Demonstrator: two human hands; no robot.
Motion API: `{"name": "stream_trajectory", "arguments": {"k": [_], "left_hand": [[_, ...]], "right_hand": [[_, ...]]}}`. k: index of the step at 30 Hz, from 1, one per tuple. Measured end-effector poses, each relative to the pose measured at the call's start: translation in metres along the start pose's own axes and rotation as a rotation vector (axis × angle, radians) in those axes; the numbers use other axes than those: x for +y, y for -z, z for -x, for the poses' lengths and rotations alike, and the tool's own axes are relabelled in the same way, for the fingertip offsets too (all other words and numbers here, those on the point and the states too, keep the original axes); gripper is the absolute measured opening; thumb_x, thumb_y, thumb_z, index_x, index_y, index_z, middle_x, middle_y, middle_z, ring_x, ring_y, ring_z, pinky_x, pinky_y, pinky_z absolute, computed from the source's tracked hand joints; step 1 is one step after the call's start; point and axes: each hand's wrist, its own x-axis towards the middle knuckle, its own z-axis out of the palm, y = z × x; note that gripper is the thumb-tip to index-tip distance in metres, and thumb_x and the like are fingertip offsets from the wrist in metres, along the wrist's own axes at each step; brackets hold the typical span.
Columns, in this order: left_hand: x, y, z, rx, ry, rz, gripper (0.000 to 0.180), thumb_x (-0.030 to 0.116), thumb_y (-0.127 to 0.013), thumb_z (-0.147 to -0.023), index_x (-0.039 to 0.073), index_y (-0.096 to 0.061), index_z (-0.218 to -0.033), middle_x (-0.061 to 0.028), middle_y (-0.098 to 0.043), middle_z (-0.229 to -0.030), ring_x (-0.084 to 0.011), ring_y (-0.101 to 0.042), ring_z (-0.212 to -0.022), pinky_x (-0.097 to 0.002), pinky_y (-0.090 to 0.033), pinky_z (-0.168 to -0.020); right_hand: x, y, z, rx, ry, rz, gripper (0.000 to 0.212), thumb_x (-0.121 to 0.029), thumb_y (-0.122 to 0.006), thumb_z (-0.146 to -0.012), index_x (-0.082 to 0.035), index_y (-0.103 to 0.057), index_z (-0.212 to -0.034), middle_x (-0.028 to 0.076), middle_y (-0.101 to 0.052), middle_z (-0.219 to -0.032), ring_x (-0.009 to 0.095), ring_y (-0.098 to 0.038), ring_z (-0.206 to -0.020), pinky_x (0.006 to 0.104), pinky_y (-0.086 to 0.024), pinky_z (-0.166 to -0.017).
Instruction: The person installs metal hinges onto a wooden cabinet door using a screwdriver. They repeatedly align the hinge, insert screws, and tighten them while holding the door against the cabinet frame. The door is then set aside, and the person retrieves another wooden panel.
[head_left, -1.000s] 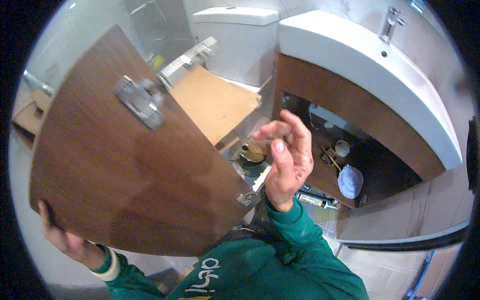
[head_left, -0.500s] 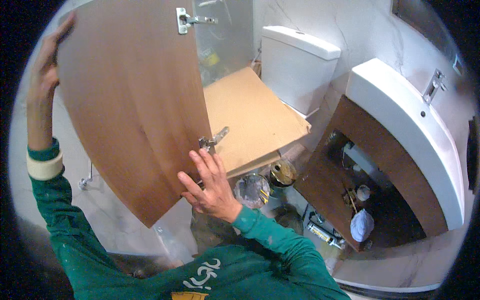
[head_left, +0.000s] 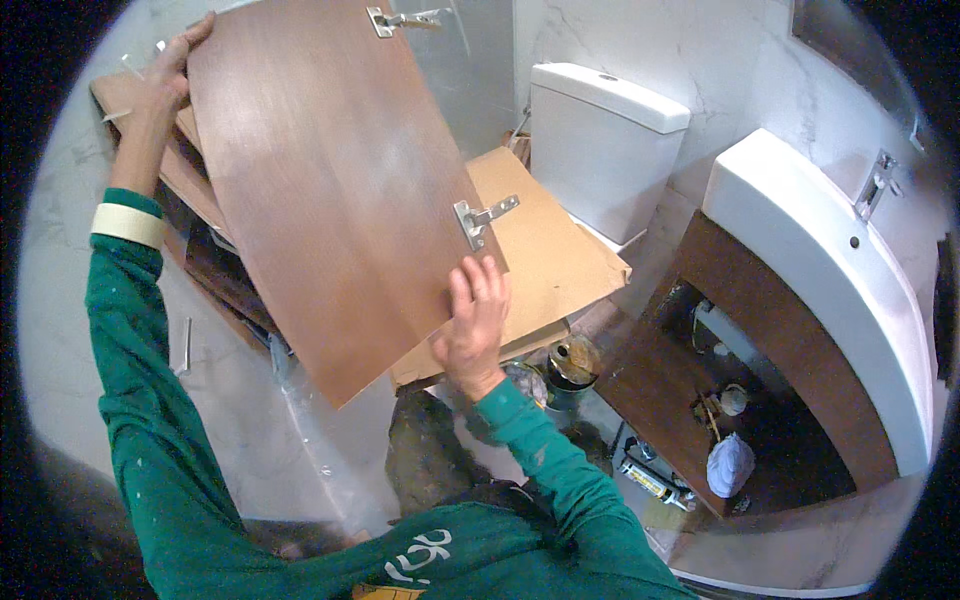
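Door [head_left: 320,190] is held tilted up with 2 hinges [head_left: 478,219] showing. Left hand [head_left: 170,75] is curled over its top edge; right hand [head_left: 475,325] lies flat, fingers spread, on the lower edge just below 1 hinge. Step judged: carrying. A firm 2-handed hold is needed next, clear of cardboard [head_left: 540,260] and toilet [head_left: 600,140].

One head-worn fisheye view looks steeply down from above the person's chest, close over the wooden door panel [head_left: 320,190]; the toilet [head_left: 600,140] lies beyond it, rightward.
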Motion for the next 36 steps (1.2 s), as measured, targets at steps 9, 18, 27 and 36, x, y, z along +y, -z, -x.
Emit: {"name": "stream_trajectory", "arguments": {"k": [9, 18, 27, 36], "left_hand": [[-0.249, 0.007, -0.057, 0.089, 0.266, 0.332, 0.039, 0.028, -0.056, -0.094, -0.005, -0.056, -0.114, -0.0198, -0.062, -0.115, -0.0348, -0.06, -0.105, -0.0501, -0.048, -0.092], [-0.479, -0.027, -0.068, 0.225, 0.528, 0.543, 0.034, 0.026, -0.054, -0.094, -0.001, -0.056, -0.115, -0.0185, -0.059, -0.121, -0.0335, -0.056, -0.112, -0.0481, -0.044, -0.097], [-0.586, -0.07, -0.102, 0.104, 0.68, 0.574, 0.034, 0.024, -0.055, -0.095, 0.0, -0.058, -0.118, -0.0158, -0.06, -0.123, -0.0298, -0.058, -0.109, -0.0421, -0.043, -0.1], [-0.56, -0.067, -0.106, -0.555, 0.689, 0.056, 0.057, 0.04, -0.043, -0.099, -0.001, -0.043, -0.139, -0.0079, -0.047, -0.142, -0.0227, -0.048, -0.125, -0.0345, -0.037, -0.107]], "right_hand": [[0.045, 0.051, -0.019, -0.243, -0.061, 0.272, 0.084, 0.002, -0.058, -0.055, -0.006, -0.044, -0.137, 0.015, -0.047, -0.137, 0.037, -0.039, -0.133, 0.0618, -0.022, -0.11], [0.09, 0.063, -0.024, -0.569, -0.235, 0.493, 0.085, -0.002, -0.065, -0.065, -0.011, -0.036, -0.144, 0.011, -0.043, -0.143, 0.033, -0.034, -0.137, 0.0523, -0.027, -0.111], [0.122, 0.046, -0.012, -0.639, -0.343, 0.596, 0.088, -0.014, -0.075, -0.062, -0.013, -0.039, -0.143, 0.009, -0.046, -0.14, 0.031, -0.037, -0.133, 0.0492, -0.029, -0.107], [0.129, 0.056, -0.022, -0.606, -0.436, 0.337, 0.105, -0.031, -0.083, -0.055, -0.008, -0.034, -0.145, 0.016, -0.046, -0.137, 0.035, -0.035, -0.133, 0.0524, -0.028, -0.109]]}}
